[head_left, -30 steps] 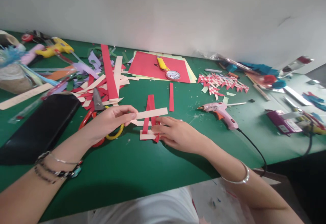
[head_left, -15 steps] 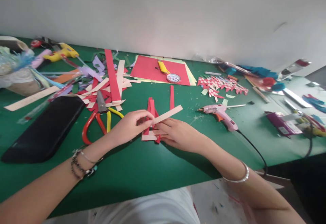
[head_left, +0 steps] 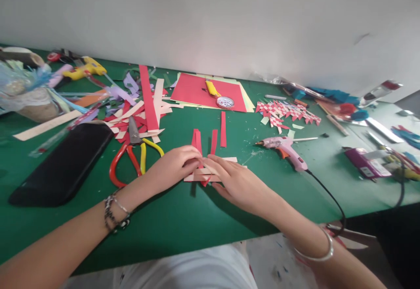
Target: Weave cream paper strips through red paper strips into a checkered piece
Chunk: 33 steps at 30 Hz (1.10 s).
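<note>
Red and cream paper strips (head_left: 197, 178) lie interlaced in a small weave between my hands, with red ends pointing up and away from me. My left hand (head_left: 179, 164) is closed, its fingertips pinching at the upper left of the weave. From the other side my right hand (head_left: 238, 181) bends over the strips, gripping their right part, and its fingertips meet those of the left. A cream strip end (head_left: 232, 159) shows past the right knuckles. The fingers hide most of the weave's middle. Beyond it lies a loose red strip (head_left: 223, 129).
Left are scissors (head_left: 134, 138), a black case (head_left: 65, 166) and a strip pile (head_left: 127, 114). Farther back are red sheets (head_left: 190, 89) with a yellow-handled tool (head_left: 212, 88). Right are a pink glue gun (head_left: 284, 146) with its cord, checkered woven pieces (head_left: 285, 110) and a purple box (head_left: 365, 164).
The cream strip that slanted up from my left fingers now lies level across the weave. My right hand has shifted slightly right, its fingertips now against my left ones.
</note>
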Each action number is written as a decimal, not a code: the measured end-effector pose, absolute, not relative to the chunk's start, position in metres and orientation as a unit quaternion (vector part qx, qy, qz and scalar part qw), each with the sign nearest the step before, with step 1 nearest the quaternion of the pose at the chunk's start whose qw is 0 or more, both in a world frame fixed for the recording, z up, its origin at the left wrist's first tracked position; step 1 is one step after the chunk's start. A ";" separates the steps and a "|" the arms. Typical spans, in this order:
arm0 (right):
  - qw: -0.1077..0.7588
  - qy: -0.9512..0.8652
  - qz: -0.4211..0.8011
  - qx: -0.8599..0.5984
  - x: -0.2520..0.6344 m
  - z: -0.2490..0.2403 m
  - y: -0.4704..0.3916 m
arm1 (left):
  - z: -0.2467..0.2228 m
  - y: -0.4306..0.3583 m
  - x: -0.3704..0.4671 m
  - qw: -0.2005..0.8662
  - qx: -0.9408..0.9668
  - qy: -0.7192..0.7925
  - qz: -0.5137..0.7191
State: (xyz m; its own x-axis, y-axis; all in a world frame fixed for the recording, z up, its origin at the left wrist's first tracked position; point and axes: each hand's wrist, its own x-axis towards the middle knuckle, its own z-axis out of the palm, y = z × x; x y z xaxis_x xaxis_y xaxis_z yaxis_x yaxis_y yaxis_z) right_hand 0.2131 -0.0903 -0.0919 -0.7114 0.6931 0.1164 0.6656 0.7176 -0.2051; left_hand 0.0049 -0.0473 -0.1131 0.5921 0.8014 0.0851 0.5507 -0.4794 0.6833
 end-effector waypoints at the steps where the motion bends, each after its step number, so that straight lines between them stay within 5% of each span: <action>1: 0.101 -0.923 0.063 -0.366 0.213 -0.094 -0.095 | -0.113 -0.048 0.006 0.309 0.833 0.412 0.202; 14: 0.192 -0.912 -0.041 -0.359 0.209 -0.109 -0.127 | -0.109 -0.050 0.021 0.269 0.791 0.523 0.170; 33: 0.135 -0.901 -0.072 -0.405 0.205 -0.118 -0.143 | -0.109 -0.055 0.029 0.180 0.800 0.560 0.118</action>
